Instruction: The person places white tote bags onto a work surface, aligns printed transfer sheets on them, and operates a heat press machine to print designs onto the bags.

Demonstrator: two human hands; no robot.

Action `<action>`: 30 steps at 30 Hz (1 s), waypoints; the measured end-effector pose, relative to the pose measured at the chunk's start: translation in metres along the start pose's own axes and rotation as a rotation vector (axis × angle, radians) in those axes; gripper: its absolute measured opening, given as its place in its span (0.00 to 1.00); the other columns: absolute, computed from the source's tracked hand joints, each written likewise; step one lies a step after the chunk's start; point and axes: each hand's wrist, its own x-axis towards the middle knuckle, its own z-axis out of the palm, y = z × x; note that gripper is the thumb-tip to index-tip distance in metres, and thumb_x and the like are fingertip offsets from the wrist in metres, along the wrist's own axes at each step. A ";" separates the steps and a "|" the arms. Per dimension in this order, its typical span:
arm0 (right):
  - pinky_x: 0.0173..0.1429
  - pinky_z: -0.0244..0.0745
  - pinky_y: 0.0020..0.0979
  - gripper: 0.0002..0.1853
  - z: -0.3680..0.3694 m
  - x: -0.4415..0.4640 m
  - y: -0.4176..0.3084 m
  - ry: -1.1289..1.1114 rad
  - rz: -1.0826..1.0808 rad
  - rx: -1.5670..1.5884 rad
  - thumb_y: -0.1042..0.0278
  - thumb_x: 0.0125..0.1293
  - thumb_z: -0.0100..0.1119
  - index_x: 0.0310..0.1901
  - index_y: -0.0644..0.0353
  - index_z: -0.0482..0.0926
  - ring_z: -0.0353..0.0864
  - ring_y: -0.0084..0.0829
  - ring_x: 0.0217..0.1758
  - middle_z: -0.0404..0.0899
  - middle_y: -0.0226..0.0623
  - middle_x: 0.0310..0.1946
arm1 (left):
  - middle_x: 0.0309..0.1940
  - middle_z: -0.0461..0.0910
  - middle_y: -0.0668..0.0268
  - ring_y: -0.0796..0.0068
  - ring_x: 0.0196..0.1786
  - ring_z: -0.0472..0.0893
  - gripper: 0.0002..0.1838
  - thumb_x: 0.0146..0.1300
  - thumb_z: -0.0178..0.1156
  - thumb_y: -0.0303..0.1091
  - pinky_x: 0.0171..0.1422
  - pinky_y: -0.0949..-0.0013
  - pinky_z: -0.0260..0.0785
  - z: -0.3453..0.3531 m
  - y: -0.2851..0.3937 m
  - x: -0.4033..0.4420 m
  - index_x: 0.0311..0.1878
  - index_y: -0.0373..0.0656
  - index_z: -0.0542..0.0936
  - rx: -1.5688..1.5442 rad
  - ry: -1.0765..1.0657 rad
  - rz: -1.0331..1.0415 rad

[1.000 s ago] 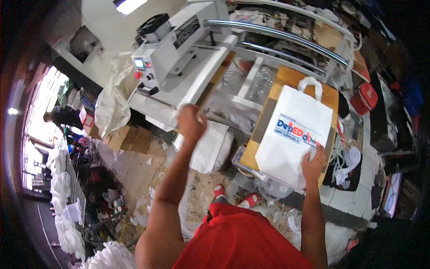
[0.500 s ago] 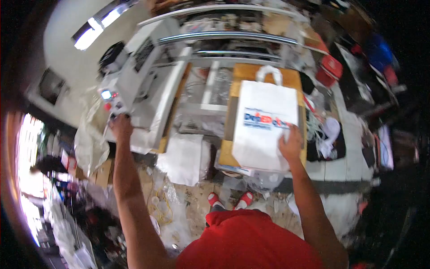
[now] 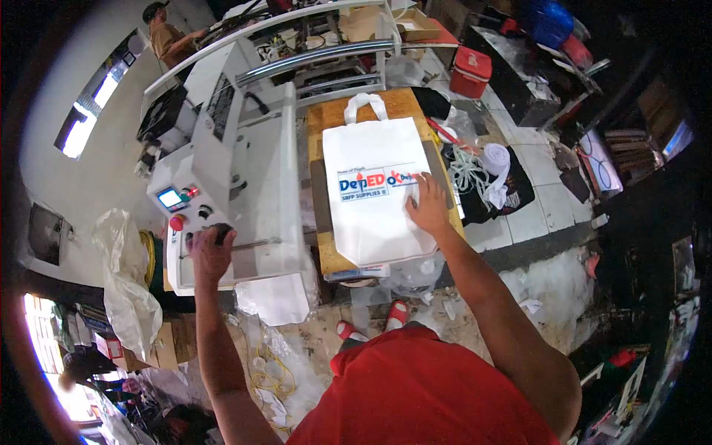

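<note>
A white tote bag (image 3: pixel 374 230) with blue and red printing lies flat on a wooden board (image 3: pixel 330 115), its handles toward the far edge. My right hand (image 3: pixel 429 206) rests on the bag with fingers spread, over the right end of the print. On the left, my left hand (image 3: pixel 211 258) is closed around a black knob (image 3: pixel 221 233) at the front of a white machine carriage (image 3: pixel 271 185). Close to that hand are a red button (image 3: pixel 176 222) and a small lit screen (image 3: pixel 170 198) on the control panel. The carriage stands right beside the board.
Metal rails (image 3: pixel 315 61) cross behind the board. To the right lie a roll of white strap (image 3: pixel 495 157) and loose cords; a red cooler box (image 3: pixel 471 72) stands behind. Below the carriage hangs white material (image 3: pixel 274 299). Another person (image 3: pixel 169 37) is at the far left.
The white carriage has slid right with my left hand, covering the open frame beside the board. My view has turned. My right hand stays on the bag.
</note>
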 end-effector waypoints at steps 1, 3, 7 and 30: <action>0.71 0.61 0.54 0.34 -0.001 0.000 0.000 -0.011 -0.002 0.003 0.60 0.61 0.62 0.68 0.63 0.65 0.65 0.54 0.68 0.65 0.52 0.67 | 0.34 0.82 0.59 0.52 0.43 0.78 0.14 0.65 0.65 0.47 0.54 0.50 0.64 0.002 0.015 0.000 0.37 0.45 0.83 -0.019 0.029 0.045; 0.71 0.61 0.54 0.34 -0.001 0.000 -0.001 -0.013 0.001 -0.005 0.60 0.61 0.62 0.68 0.63 0.65 0.65 0.55 0.68 0.65 0.53 0.67 | 0.33 0.82 0.59 0.53 0.42 0.78 0.13 0.66 0.63 0.45 0.52 0.49 0.62 0.015 0.041 0.004 0.34 0.45 0.81 -0.061 0.067 0.101; 0.71 0.62 0.53 0.35 0.003 -0.002 0.002 0.039 -0.029 -0.013 0.60 0.61 0.64 0.67 0.65 0.65 0.64 0.55 0.69 0.64 0.54 0.67 | 0.32 0.81 0.60 0.55 0.42 0.78 0.12 0.67 0.60 0.42 0.50 0.49 0.61 0.028 0.103 0.008 0.31 0.46 0.78 -0.084 0.097 0.144; 0.59 0.58 0.53 0.14 -0.094 -0.002 -0.166 0.179 -0.239 0.160 0.58 0.58 0.70 0.40 0.54 0.77 0.71 0.47 0.48 0.76 0.39 0.38 | 0.37 0.83 0.56 0.52 0.43 0.82 0.07 0.54 0.61 0.23 0.50 0.56 0.75 0.042 0.164 -0.171 0.38 0.40 0.84 -0.894 -0.195 -0.124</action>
